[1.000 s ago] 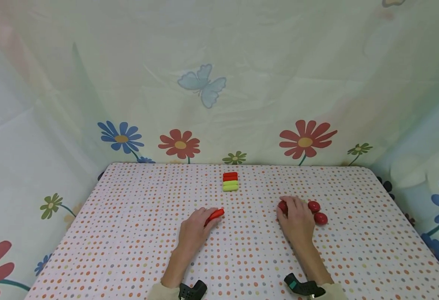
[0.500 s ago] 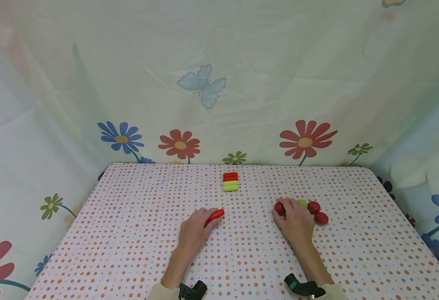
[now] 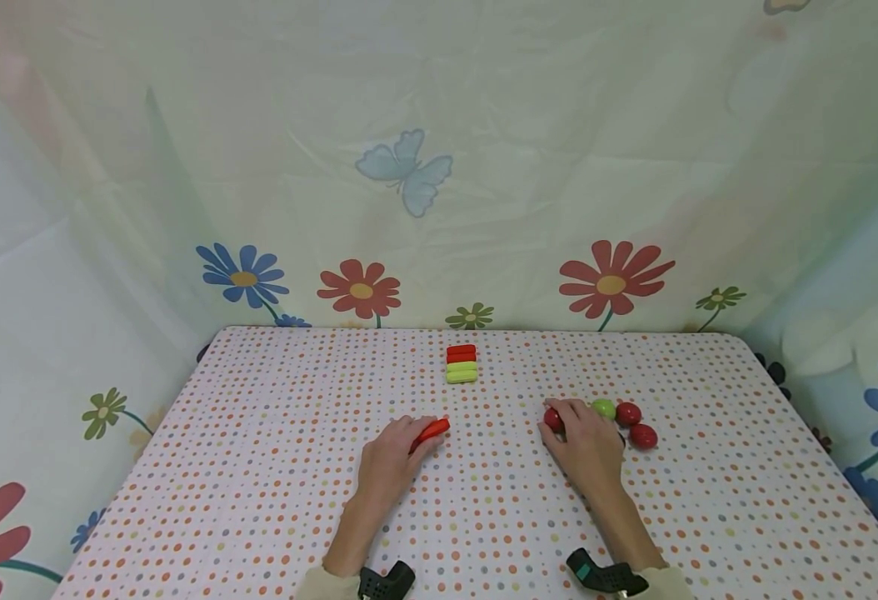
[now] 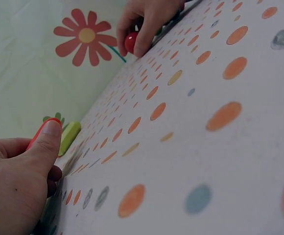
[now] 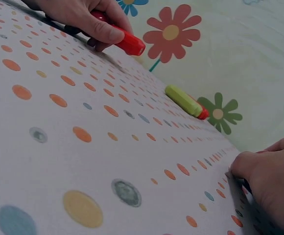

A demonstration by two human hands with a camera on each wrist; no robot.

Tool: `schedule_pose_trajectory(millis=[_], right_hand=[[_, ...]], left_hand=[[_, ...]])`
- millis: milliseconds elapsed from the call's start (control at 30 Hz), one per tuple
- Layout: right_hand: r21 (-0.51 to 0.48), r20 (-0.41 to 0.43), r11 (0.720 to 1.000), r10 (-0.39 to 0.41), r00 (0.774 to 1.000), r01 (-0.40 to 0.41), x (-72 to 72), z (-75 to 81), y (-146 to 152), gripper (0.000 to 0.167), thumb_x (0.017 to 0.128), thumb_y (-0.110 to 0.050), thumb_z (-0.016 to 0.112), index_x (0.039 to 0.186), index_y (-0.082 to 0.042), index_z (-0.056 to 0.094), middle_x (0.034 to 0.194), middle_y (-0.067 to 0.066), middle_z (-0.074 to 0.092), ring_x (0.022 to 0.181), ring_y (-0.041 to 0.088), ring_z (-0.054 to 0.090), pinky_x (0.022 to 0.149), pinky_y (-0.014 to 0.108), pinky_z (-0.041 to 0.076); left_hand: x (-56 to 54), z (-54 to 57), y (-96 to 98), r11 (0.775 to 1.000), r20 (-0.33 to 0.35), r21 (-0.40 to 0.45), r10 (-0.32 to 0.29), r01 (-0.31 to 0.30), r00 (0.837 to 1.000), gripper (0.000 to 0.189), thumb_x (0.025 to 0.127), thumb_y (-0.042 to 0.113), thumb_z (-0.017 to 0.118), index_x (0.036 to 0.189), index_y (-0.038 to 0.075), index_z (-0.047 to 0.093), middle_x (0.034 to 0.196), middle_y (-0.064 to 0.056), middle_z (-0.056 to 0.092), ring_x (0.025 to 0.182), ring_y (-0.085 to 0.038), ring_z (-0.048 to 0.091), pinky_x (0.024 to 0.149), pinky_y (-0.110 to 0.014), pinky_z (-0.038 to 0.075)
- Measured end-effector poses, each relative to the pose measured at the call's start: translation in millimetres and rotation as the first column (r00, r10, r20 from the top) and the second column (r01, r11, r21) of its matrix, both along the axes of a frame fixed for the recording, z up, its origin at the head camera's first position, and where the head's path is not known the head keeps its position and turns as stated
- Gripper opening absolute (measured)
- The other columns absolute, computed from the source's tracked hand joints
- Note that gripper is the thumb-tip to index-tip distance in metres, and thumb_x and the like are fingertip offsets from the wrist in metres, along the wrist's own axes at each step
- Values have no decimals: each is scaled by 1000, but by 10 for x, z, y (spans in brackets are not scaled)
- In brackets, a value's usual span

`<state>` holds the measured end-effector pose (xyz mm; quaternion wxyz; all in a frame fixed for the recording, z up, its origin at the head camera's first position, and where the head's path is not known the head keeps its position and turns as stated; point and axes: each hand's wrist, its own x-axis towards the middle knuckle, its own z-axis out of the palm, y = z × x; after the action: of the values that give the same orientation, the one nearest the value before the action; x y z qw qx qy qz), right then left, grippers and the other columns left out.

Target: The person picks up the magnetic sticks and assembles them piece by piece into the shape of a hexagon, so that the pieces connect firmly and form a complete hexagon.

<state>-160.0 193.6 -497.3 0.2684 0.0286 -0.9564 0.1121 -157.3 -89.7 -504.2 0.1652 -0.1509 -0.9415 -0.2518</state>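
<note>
My left hand (image 3: pixel 397 454) pinches a stubby red highlighter (image 3: pixel 434 430) between thumb and fingers, low over the dotted table. In the right wrist view, the flat end of that highlighter (image 5: pixel 132 45) sticks out past the thumb. On the right side, my right hand (image 3: pixel 589 442) grips a shiny red ball (image 3: pixel 553 420) at the tabletop, its fingers curled over it. The left wrist view shows this red ball (image 4: pixel 131 43) between thumb and fingers. Just right of the right hand lie a lime green ball (image 3: pixel 604 408) and two more red balls (image 3: pixel 643 437).
At the back middle, red highlighters (image 3: pixel 461 353) and yellow-green highlighters (image 3: pixel 461 372) lie side by side in a stack-like row. The table (image 3: pixel 274 500) has a dotted cover and meets a flowered cloth backdrop (image 3: pixel 514 192) at its far edge.
My right hand has slid a little left with the red ball, and the lime green ball has come into view behind it. The left hand and its highlighter have stayed in place.
</note>
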Motion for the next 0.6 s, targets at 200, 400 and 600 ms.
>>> schedule_pose_trajectory(millis=[200, 400, 600], right_hand=[[2, 17, 1000, 13, 1000, -13, 0, 1, -5, 38, 80, -25, 77, 114, -12, 67, 107, 13, 67, 91, 31, 65, 74, 44, 49], [-19, 24, 993, 116, 993, -116, -4, -6, -30, 39, 79, -24, 79, 114, -9, 68, 106, 13, 68, 92, 31, 65, 74, 44, 51], [-44, 29, 988, 149, 988, -148, 5, 13, -64, 39, 80, -23, 78, 115, -9, 67, 107, 13, 67, 96, 31, 64, 78, 45, 52]], left_hand=[[6, 12, -2, 1000, 14, -11, 8, -8, 1000, 32, 89, 47, 64, 115, 29, 68, 87, 10, 65, 69, -3, 47, 56, -16, 34], [13, 24, 3, 1000, 33, -18, 15, -15, 999, 30, 89, 48, 63, 111, 29, 69, 87, 10, 65, 69, -4, 47, 56, -15, 34], [5, 29, 4, 1000, 31, -15, 13, -13, 999, 30, 90, 48, 62, 111, 29, 69, 86, 10, 64, 69, -3, 47, 56, -15, 34]])
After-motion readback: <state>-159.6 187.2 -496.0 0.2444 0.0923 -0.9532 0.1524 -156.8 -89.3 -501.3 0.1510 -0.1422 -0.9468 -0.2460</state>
